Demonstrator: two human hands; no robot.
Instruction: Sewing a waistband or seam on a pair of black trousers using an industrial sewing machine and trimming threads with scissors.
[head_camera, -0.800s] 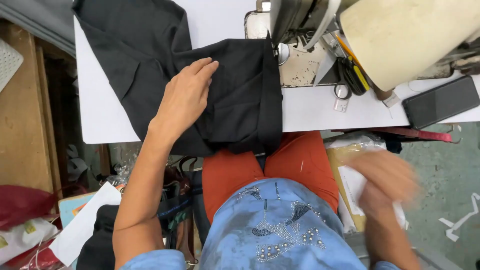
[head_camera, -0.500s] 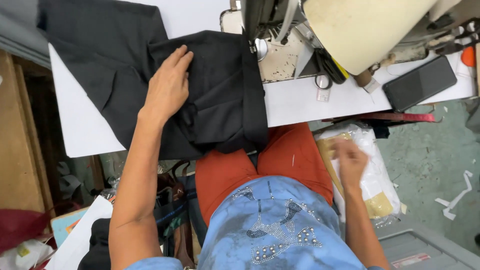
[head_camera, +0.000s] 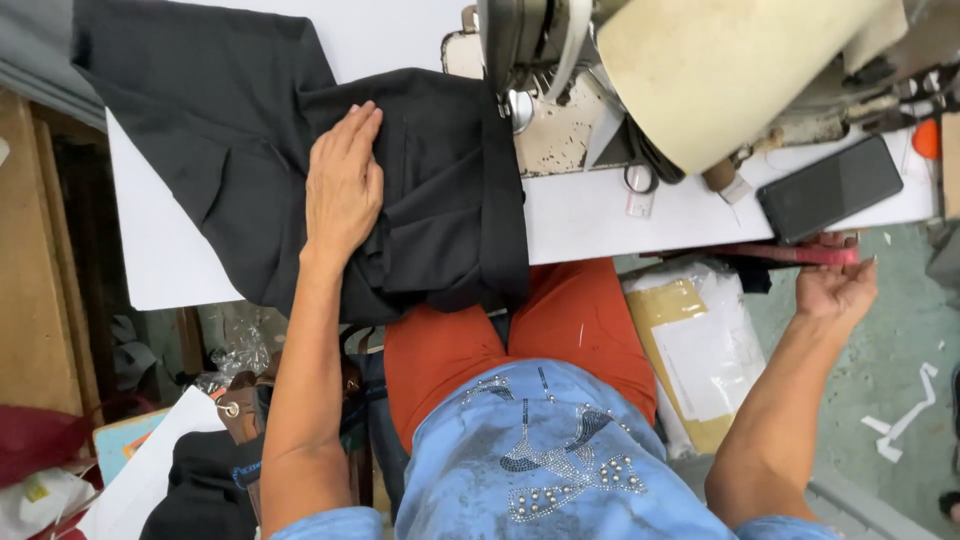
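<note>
One black garment (head_camera: 420, 190), one phone (head_camera: 830, 187), one scissors (head_camera: 640, 178)

Right hand (head_camera: 838, 285) has risen from the plastic-wrapped packet (head_camera: 695, 345) beside the lap to the red strip (head_camera: 790, 254) under the table edge.

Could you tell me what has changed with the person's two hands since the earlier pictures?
The right hand rose from the plastic-wrapped packet beside the lap to the table edge, its fingers now at a red strip under the dark phone. The left hand stayed flat on the black fabric, which did not visibly shift.
</note>
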